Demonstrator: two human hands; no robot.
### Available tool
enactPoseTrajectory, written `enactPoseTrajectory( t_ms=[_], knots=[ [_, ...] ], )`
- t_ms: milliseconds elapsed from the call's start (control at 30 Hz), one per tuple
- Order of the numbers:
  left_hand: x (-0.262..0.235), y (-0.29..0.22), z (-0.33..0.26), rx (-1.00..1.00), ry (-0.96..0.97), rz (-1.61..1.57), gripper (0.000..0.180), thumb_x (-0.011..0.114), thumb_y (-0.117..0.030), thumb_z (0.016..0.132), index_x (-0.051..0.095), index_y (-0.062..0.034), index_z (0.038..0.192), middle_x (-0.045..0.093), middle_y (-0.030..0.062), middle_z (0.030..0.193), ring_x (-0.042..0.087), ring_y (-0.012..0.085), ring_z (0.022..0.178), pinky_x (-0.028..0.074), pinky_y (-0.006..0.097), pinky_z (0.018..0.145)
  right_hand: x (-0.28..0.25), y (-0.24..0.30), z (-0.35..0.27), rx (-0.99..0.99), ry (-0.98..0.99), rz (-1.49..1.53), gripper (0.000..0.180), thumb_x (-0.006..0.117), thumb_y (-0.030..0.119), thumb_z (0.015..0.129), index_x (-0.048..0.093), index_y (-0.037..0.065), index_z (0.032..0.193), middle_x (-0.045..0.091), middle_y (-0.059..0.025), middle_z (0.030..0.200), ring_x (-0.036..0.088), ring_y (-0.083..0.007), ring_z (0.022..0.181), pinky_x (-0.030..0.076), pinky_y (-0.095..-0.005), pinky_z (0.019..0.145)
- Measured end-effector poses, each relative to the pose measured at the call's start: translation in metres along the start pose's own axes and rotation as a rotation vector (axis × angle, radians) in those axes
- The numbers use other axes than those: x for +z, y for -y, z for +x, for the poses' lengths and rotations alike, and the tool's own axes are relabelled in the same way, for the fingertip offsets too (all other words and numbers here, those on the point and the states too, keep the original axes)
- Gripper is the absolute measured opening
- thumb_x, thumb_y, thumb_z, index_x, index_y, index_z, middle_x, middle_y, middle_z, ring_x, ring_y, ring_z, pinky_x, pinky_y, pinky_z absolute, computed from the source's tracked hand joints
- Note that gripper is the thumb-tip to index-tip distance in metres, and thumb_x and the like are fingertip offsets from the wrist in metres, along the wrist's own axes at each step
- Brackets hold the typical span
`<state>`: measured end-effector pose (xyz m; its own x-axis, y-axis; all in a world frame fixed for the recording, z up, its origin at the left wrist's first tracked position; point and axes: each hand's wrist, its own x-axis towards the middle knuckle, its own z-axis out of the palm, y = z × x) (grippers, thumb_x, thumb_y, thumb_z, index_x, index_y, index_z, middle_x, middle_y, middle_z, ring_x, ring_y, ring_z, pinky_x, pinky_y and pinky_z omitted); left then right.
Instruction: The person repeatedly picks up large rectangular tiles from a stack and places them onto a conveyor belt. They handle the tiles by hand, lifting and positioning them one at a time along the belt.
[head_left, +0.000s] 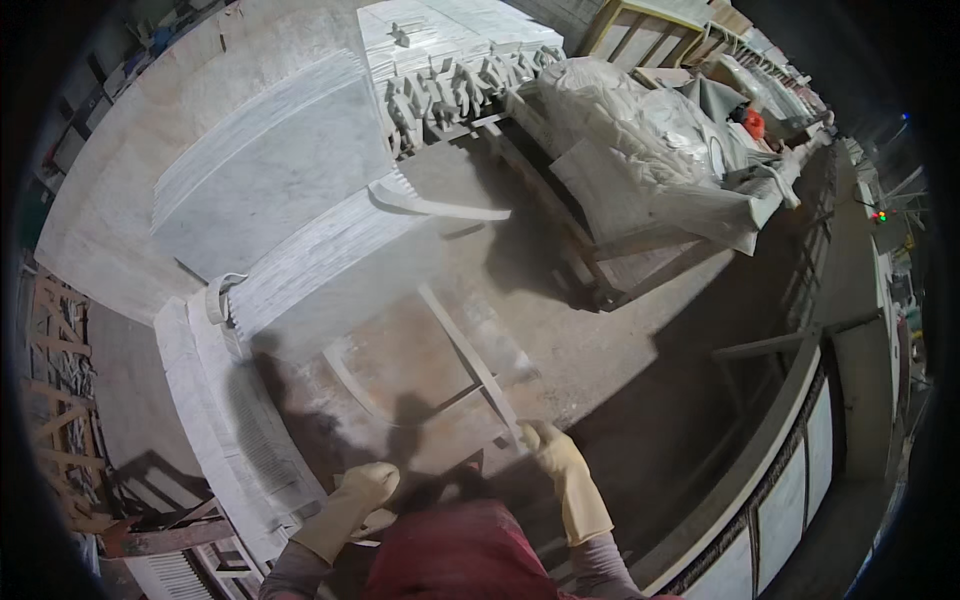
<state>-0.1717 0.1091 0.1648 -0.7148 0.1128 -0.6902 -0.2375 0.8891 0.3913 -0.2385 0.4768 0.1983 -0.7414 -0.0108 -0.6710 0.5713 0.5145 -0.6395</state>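
My right hand [553, 455], in a pale yellow rubber glove, is closed at the near end of a long, narrow pale strip [462, 350]. The strip slants away from me to the far left, over the dusty floor. My left hand [368, 484], gloved the same way, is closed in a fist before my red apron [450, 550]. What it holds, if anything, is hidden. Beyond it, a thin curved pale strip [347, 382] appears low over the floor. A stack of thin grey-white sheets [340, 290] leans ahead on the left.
Larger sheets [280, 170] lean behind that stack. A curved pale strip [440, 206] lies across its top corner. White bundled material [225, 420] runs along my left. Plastic-covered goods [640, 150] rest on a low frame at far right. A long machine edge [770, 470] curves along my right.
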Motion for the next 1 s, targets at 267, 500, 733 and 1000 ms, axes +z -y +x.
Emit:
enactPoseTrajectory(
  t_ms=[267, 500, 733, 1000],
  knots=[
    [-0.101, 0.077, 0.139, 0.075, -0.710, -0.001, 0.046, 0.073, -0.022, 0.085, 0.063, -0.0108, 0.129, 0.069, 0.0219, 0.115, 0.065, 0.0421, 0.109, 0.051, 0.051, 0.096, 0.011, 0.024, 0.139, -0.085, 0.114, 0.312, 0.062, 0.054, 0.053, 0.106, 0.058, 0.005, 0.145, 0.071, -0.0185, 0.126, 0.067, -0.0282, 0.118, 0.053, -0.0392, 0.103],
    [-0.210, 0.142, 0.259, -0.265, -0.738, 0.375, 0.104, 0.084, -0.036, 0.079, 0.028, -0.0113, 0.164, 0.033, 0.0196, 0.166, 0.031, 0.0384, 0.152, 0.026, 0.053, 0.124, 0.048, 0.067, 0.242, -0.090, 0.206, 0.431, 0.070, 0.052, 0.061, 0.104, 0.050, 0.010, 0.153, 0.065, -0.0187, 0.138, 0.059, -0.0294, 0.130, 0.046, -0.0421, 0.112],
    [-0.242, 0.158, 0.299, -0.259, -0.531, 0.620, 0.120, 0.090, -0.037, 0.076, 0.015, -0.0147, 0.168, 0.021, 0.0180, 0.171, 0.020, 0.0375, 0.157, 0.016, 0.052, 0.130, 0.068, 0.128, 0.348, -0.188, 0.119, 0.348, 0.075, 0.051, 0.063, 0.104, 0.045, 0.009, 0.156, 0.056, -0.0236, 0.147, 0.053, -0.0352, 0.138, 0.042, -0.0465, 0.117],
    [-0.235, 0.195, 0.307, 0.077, -0.737, 0.667, 0.111, 0.094, -0.039, 0.068, 0.037, -0.0055, 0.158, 0.036, 0.0286, 0.156, 0.036, 0.0465, 0.144, 0.028, 0.064, 0.121, 0.082, 0.213, 0.482, -0.570, -0.248, 0.150, 0.066, 0.058, 0.046, 0.105, 0.052, -0.005, 0.147, 0.055, -0.0255, 0.149, 0.052, -0.0312, 0.140, 0.038, -0.0379, 0.116]
  ],
)
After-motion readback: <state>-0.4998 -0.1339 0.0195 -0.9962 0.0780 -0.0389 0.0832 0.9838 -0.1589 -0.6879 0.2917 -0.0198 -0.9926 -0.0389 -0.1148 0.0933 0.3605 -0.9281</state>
